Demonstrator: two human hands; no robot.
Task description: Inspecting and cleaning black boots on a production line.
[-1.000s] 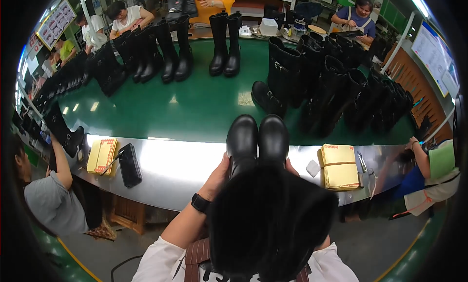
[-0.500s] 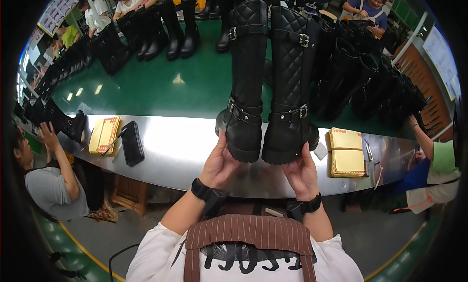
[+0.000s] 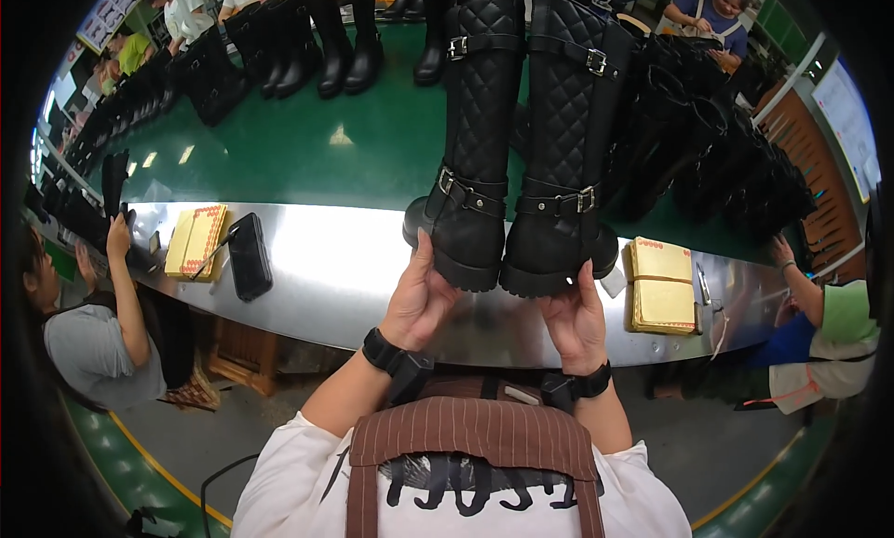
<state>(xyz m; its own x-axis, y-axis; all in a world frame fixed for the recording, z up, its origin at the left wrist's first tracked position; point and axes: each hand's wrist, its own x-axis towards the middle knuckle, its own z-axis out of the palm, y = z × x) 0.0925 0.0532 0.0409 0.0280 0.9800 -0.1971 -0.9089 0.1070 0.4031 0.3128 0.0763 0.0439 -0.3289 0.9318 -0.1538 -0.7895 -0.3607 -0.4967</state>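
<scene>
Side by side in front of me stand two tall black boots with quilted shafts, buckled straps and chunky soles, their heels toward me. My left hand (image 3: 419, 294) is closed on the sole of the left boot (image 3: 478, 147), thumb up along its side. The right boot (image 3: 564, 166) is gripped low in the same way by my right hand (image 3: 575, 315). Both boots are upright, over the near metal edge of the bench. The fingers under the soles are partly hidden.
Yellow paper pads (image 3: 195, 243) and a black phone (image 3: 250, 257) lie left on the metal strip (image 3: 326, 259). More yellow pads (image 3: 663, 287) lie right. Several black boots (image 3: 363, 45) line the green bench (image 3: 270, 156). Co-workers sit at both sides (image 3: 102, 338) and beyond.
Both boots have shifted slightly, their tops leaning a little to the right, still in my hands. The co-worker on the left now has a hand raised at a dark boot.
</scene>
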